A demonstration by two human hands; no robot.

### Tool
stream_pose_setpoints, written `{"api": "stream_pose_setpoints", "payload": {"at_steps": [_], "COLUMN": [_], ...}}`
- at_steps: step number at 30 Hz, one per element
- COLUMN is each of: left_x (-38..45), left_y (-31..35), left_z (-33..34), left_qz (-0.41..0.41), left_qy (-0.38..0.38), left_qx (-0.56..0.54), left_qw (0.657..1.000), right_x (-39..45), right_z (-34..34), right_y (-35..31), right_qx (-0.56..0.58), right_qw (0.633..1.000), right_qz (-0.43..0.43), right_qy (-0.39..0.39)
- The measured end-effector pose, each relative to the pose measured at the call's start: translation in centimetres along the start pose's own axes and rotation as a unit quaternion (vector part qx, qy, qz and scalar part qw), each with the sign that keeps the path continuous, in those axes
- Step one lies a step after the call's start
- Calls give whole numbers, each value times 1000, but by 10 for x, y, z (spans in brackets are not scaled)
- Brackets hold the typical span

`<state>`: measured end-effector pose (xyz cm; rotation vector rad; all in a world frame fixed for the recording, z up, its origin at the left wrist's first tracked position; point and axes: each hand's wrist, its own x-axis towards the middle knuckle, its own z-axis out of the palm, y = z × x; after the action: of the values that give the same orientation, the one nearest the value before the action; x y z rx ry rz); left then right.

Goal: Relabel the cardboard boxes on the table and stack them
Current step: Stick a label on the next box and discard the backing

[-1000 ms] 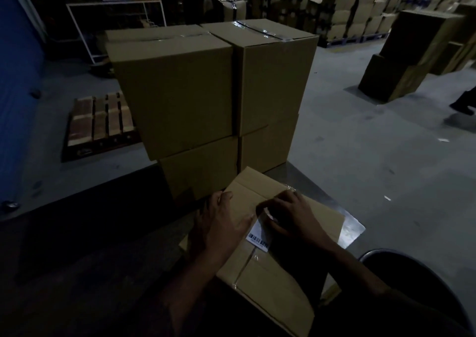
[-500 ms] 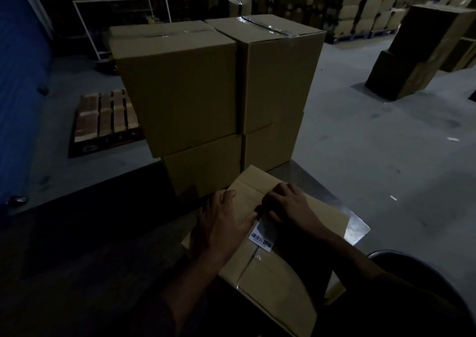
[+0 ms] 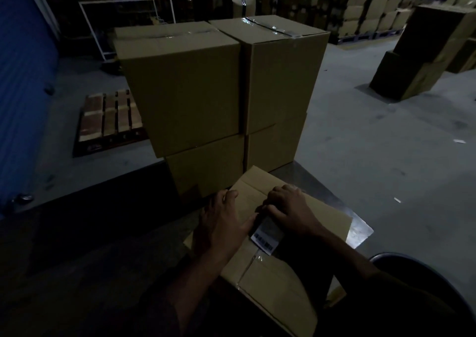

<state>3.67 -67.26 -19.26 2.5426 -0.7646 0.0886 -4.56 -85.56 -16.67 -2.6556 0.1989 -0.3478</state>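
Head view: nearest, a cardboard box lies on the metal surface, both hands close together on its top. The left hand rests flat by the seam; the right hand, fingers curled, presses or picks at the white barcode label, which I cannot tell. Stiff, probably light, the box is best gripped by opposite sides. Beyond stands a four-box stack. Dim light hides the label's print and the box's near end.
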Motion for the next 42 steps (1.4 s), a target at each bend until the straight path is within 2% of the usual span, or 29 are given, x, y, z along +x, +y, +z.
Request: {"api": "stream_pose_setpoints", "payload": {"at_steps": [2, 5, 7, 11, 14, 15, 18, 19, 21, 25, 28, 33, 37, 40, 42], "left_x": [1, 0, 0, 1, 2, 1, 1, 1, 2, 1, -2, -2, -20, -40, -54], "left_y": [1, 2, 2, 0, -4, -5, -6, -5, -6, -6, -5, -3, 56, 119, 162], "left_z": [1, -2, -4, -1, 2, 2, 2, 1, 1, -1, -3, -7, -11, -2, 13], "left_qz": [-7, -11, -8, -12, -6, -6, 6, 5, 4, 9, 23, 73, 130, 272, 340], "left_qy": [-2, -12, -11, -12, -1, -1, 0, -3, -3, 1, 11, 51, 25, -13, -71], "left_qx": [-2, -10, -19, -43, -69, -81, -95, -99, -102, -90, -85, -76, -122, -189, -221], "left_qw": [1000, 1000, 1000, 999, 998, 997, 995, 995, 995, 996, 996, 993, 984, 943, 911], "right_x": [-4, -18, -31, -57, -76, -82, -91, -92, -94, -100, -110, -146, -201, -246, -273], "right_z": [-5, -15, -15, -2, 10, 11, -6, -15, -23, -19, -20, -26, -36, -42, -47], "right_y": [-3, -8, -15, -35, -49, -52, -58, -57, -50, -49, -50, -37, 2, 32, 50], "right_qx": [104, 241, 291, 383, 455, 505, 677, 691, 689, 672, 657, 567, 517, 467, 410], "right_qw": [994, 969, 954, 908, 878, 850, 709, 687, 680, 690, 689, 729, 692, 653, 642], "right_qz": [10, 45, 70, 139, 135, 142, 180, 200, 217, 241, 257, 304, 367, 432, 478], "right_qy": [18, -1, 11, 94, 64, 54, 86, 105, 122, 120, 166, 234, 345, 410, 437]}}
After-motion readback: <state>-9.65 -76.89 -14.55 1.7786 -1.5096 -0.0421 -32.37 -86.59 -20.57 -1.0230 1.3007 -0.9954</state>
